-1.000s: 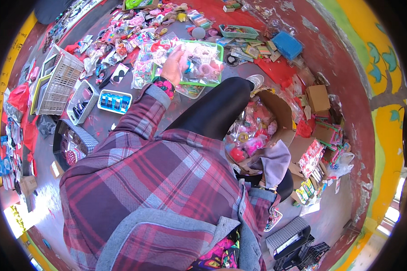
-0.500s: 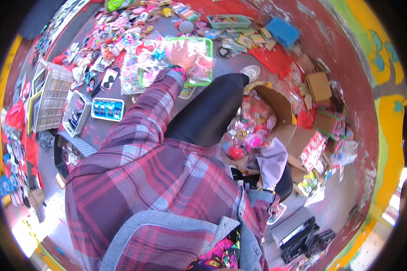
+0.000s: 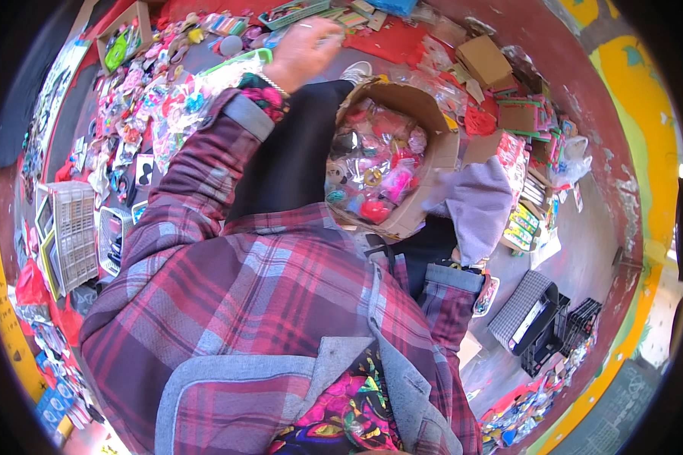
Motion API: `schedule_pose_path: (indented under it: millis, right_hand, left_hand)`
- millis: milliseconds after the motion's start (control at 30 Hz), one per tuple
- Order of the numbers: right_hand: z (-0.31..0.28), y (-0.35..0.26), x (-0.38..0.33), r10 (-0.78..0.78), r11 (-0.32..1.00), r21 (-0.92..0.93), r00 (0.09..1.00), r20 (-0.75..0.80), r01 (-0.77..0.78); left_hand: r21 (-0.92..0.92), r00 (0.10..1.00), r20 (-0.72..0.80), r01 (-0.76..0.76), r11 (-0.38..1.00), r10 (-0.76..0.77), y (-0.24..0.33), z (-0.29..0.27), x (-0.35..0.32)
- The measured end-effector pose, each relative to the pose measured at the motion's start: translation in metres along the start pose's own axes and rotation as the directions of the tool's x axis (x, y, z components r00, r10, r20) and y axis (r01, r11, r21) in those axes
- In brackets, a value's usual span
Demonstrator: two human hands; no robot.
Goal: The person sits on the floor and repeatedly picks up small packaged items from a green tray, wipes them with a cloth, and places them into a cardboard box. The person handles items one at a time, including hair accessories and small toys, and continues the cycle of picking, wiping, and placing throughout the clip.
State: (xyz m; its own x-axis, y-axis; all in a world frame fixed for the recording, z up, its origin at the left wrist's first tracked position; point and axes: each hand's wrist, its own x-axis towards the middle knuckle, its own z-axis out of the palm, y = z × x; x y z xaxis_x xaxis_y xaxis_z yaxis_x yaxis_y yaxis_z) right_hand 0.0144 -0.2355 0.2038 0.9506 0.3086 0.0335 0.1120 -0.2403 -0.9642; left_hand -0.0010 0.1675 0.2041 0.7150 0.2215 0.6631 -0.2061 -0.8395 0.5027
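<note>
My left hand [image 3: 307,54] is raised beyond my dark-clad knee, near the green tray [image 3: 259,56]. Motion smears its fingers, and I see nothing held in it. A greyish-lilac cloth [image 3: 479,203] hangs at my right hand [image 3: 467,255], which is closed on it; most of the fingers are hidden behind the fabric. Just left of the cloth stands an open cardboard box [image 3: 435,163]. Inside lie small pink, red and gold items in clear plastic bags [image 3: 379,163]. My left forearm partly covers the tray and the clear packets beside it.
Many small colourful goods [image 3: 133,98] spread over the floor at the far left. White baskets [image 3: 74,231] stand at left. Cardboard boxes [image 3: 484,62] line the red wall on the right. Black crates [image 3: 542,322] lie at lower right, and a pale green tray [image 3: 296,14] is at the back.
My left hand has lifted off the packets in the green tray and moved up. The view has swung right, bringing the cardboard box nearer the middle. The cloth stays with my right hand.
</note>
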Motion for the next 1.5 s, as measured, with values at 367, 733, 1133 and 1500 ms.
schedule_pose_path:
  millis: [367, 733, 1133, 1500]
  right_hand:
    - [0.000, -0.029, 0.011, -0.062, 0.945, 0.283, 0.939, -0.338, 0.164]
    - [0.002, 0.004, 0.026, 0.133, 0.960, 0.279, 0.907, -0.400, -0.018]
    - [0.012, -0.033, 0.028, 0.078, 0.971, 0.239, 0.932, -0.355, 0.010]
    - [0.006, -0.014, 0.002, -0.076, 0.850, 0.477, 0.948, -0.309, 0.224]
  left_hand:
    - [-0.102, 0.433, 0.900, 0.316, 0.943, -0.048, 0.018, 0.290, -0.112]
    - [0.258, 0.349, 0.810, 0.511, 0.820, -0.472, -0.026, 0.453, -0.203]
    - [-0.043, 0.429, 0.694, 0.827, 0.561, -0.578, 0.024, 0.379, -0.150]
    - [-0.342, 0.348, 0.926, 0.609, -0.716, -0.147, 0.108, 0.148, -0.103]
